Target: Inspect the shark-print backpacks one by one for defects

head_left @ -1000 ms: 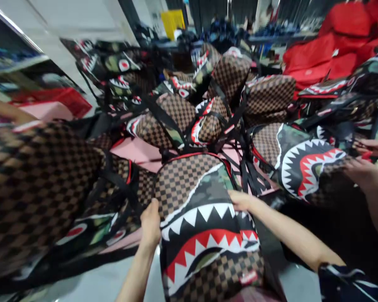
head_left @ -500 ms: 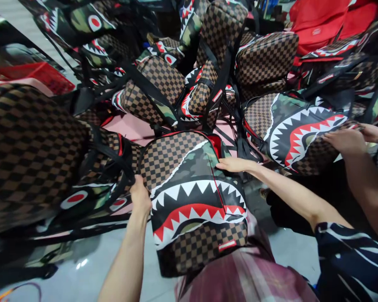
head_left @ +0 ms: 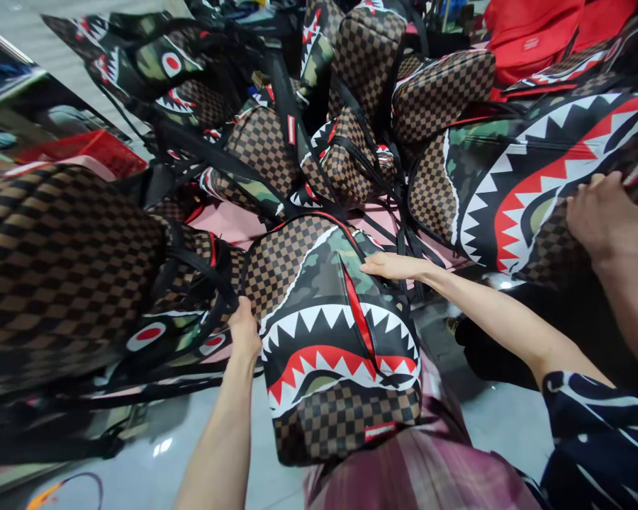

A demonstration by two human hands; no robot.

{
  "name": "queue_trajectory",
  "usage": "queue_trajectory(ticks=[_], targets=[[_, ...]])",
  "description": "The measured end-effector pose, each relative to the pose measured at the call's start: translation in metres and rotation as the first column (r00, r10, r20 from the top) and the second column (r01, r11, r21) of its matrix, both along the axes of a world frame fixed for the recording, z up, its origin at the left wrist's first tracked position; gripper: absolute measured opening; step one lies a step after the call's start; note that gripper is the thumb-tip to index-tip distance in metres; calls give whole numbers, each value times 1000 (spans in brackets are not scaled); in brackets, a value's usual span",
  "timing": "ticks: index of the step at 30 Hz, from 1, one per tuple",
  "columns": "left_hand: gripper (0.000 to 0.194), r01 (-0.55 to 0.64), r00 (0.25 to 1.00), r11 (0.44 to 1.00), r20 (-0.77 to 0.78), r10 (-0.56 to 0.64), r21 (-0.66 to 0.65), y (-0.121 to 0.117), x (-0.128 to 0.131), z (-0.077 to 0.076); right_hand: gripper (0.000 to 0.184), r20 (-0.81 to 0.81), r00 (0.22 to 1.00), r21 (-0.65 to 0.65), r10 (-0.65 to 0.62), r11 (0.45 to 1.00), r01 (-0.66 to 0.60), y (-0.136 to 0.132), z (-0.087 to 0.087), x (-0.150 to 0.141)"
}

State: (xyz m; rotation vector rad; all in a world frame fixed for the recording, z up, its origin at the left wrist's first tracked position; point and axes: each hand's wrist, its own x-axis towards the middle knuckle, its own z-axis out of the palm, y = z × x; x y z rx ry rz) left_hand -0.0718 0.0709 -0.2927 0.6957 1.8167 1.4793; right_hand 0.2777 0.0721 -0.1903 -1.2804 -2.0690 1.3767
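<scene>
A shark-mouth backpack [head_left: 329, 354], brown checkered with a camouflage top, rests on my lap on pink plaid cloth [head_left: 430, 474]. My left hand [head_left: 244, 331] grips its left side next to black straps. At the upper right edge my right hand [head_left: 389, 266] lies with fingers together, holding it beside a slit that shows red lining. To the right, a co-worker's hand [head_left: 606, 219] presses on a second, larger shark-mouth backpack [head_left: 515, 184].
Several more backpacks of the same kind [head_left: 319, 142] are piled ahead and to the left, with tangled black straps over pink sheets [head_left: 228, 219]. A red basket [head_left: 85, 149] stands at left. Red bags [head_left: 542, 35] lie at the back right. Grey floor [head_left: 138, 467] shows below.
The backpack in my hands has come nearer onto my lap, and a red slit now shows down its front. The co-worker's backpack has risen and come closer at the right.
</scene>
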Motion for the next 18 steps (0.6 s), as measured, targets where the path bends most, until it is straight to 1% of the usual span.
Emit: queue_trajectory(ticks=[1, 3, 6, 7, 8, 9, 10, 11, 15, 16, 17, 18], targets=[[36, -14, 1000, 1000, 10, 14, -9, 0, 0, 0, 40, -48, 997, -33, -66, 997, 65, -6, 6, 14], [32, -39, 999, 999, 27, 40, -23, -1, 0, 2, 41, -123, 973, -79, -196, 979, 187, -21, 22, 62], [26, -58, 997, 998, 43, 59, -27, -3, -2, 4, 52, -130, 952, -71, -279, 960, 272, -44, 55, 150], [26, -62, 997, 998, 50, 63, -30, -4, -3, 6, 55, -138, 942, -76, -306, 952, 298, -50, 64, 170], [25, -66, 996, 997, 56, 67, -34, -4, -3, 6, 55, -169, 924, -80, -342, 939, 333, -54, 71, 180], [25, -71, 995, 997, 62, 73, -38, -5, -4, 7, 53, -174, 925, -95, -338, 941, 326, -56, 74, 178], [25, -75, 995, 996, 66, 78, -41, -6, -4, 8, 49, -155, 939, -116, -307, 950, 291, -55, 72, 166], [24, -76, 994, 996, 72, 79, -44, -6, -4, 8, 44, -151, 948, -114, -278, 958, 263, -51, 67, 145], [25, -41, 994, 998, 102, 46, -45, -7, -4, 6, 25, -116, 988, -108, -101, 990, 88, -26, 27, 31], [24, -33, 994, 998, 105, 38, -47, -8, -4, 5, 24, -75, 997, -82, -10, 997, 4, -21, 18, 11], [24, -27, 994, 998, 104, 32, -50, -8, -3, 4, 24, -28, 997, -47, 74, 996, -76, -17, 12, -3], [23, -20, 995, 998, 98, 26, -53, -8, -3, 3, 25, 19, 989, -11, 145, 989, -144, -14, 8, -11]])
